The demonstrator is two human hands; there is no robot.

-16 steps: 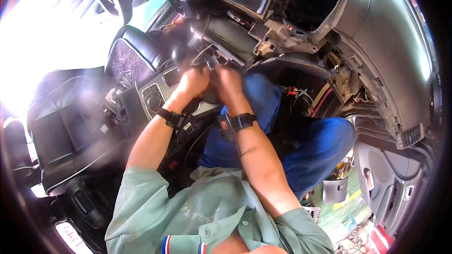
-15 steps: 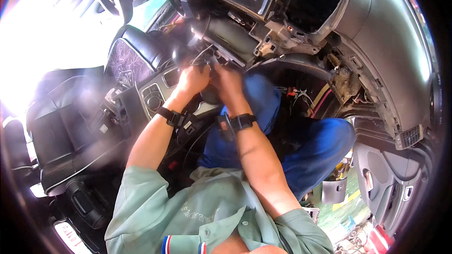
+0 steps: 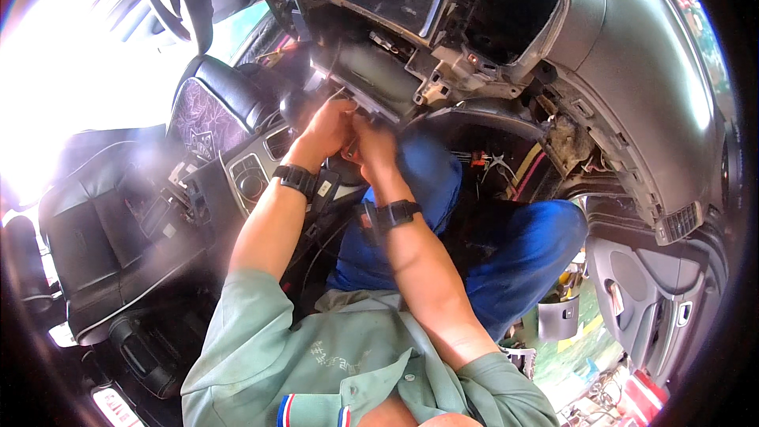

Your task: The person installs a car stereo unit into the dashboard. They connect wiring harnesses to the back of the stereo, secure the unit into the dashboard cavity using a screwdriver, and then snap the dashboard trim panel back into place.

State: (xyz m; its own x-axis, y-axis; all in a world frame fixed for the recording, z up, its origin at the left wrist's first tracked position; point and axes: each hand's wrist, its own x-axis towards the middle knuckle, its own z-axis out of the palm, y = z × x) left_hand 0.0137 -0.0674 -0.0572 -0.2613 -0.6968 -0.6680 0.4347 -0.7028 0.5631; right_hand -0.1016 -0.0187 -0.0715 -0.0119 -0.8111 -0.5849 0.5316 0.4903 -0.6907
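"What's on top?"
"A pale green shirt [image 3: 261, 348], short-sleeved, with pale print [image 3: 338, 360] in front, its collar [image 3: 316, 411] edged in red, white and blue stripes [image 3: 345, 416]."
"And below?"
"Blue trousers [image 3: 526, 245]."
"Anything more?"
"Two black wristbands [image 3: 297, 179]."

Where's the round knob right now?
Head view, left of centre: the round knob is on the console, left of the left wrist's black band, lower than the left hand.

The left forearm [image 3: 267, 233] has swung inward, bringing the left hand [image 3: 322, 128] closer to the right hand [image 3: 375, 144].
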